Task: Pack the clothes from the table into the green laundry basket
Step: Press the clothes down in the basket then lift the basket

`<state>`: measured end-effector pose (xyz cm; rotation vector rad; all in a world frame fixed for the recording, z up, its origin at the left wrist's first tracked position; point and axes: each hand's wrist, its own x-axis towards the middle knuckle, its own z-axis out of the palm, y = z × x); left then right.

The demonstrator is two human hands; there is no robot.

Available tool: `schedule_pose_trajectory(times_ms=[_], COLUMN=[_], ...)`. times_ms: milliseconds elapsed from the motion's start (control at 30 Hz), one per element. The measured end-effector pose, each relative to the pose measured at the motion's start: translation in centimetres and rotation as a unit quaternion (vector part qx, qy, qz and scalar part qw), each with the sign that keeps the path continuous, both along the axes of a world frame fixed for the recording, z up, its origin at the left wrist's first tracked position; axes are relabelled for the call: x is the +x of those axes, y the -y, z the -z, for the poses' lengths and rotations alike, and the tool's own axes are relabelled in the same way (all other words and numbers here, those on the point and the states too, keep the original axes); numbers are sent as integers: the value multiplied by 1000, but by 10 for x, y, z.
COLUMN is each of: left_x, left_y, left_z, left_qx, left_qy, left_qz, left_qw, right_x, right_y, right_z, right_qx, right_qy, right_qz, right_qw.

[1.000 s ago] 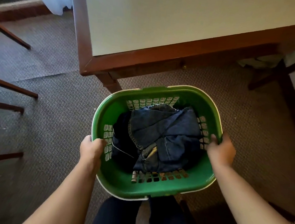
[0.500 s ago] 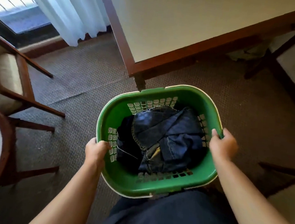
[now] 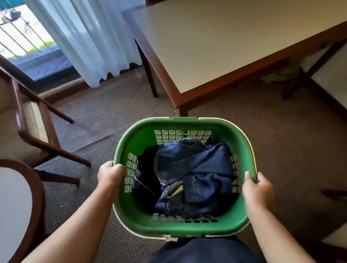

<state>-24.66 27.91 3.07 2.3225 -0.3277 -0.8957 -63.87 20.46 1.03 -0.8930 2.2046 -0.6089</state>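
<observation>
Green laundry basket (image 3: pixel 134 221): one, perforated walls, pale rim, being held above the carpeted floor (image 3: pixel 272 126) in front of the person's lap.

Left hand (image 3: pixel 111 173): gripping the basket's left rim, fingers curling over the edge and holding it.

Right hand (image 3: pixel 257 189): gripping the right rim, thumb lying inside the wall, fingers wrapping the outside.

Clothes: denim garment (image 3: pixel 196 174), dark blue, lying crumpled inside the basket and filling most of the bottom; a darker cloth (image 3: pixel 144 170) is sitting beside it on the left, touching it.

Table (image 3: pixel 228 36): pale top, reddish-brown wooden edge, standing beyond the basket.

Surroundings: wooden chair (image 3: pixel 33 132) standing at the left; white curtain (image 3: pixel 89 25) hanging at the window beyond.
</observation>
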Motion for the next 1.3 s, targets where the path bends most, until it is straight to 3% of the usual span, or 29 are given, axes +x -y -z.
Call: schedule_pose_trajectory(times_ms=[500, 833, 967, 1300], left_x=[97, 189, 209, 243], left_y=[58, 120, 140, 173], left_z=[12, 9, 7, 15], left_qx=[21, 18, 29, 38], left_qy=[23, 13, 50, 57], left_qz=[131, 264, 312, 361], left_qw=[991, 964, 948, 930], right_x=[82, 192, 226, 279], right_y=[-36, -83, -99, -102], right_z=[1, 9, 11, 22], right_qx=[-24, -47, -45, -33], right_qy=[8, 25, 31, 9], right_qz=[116, 295, 337, 355], right_qw=[993, 954, 940, 934])
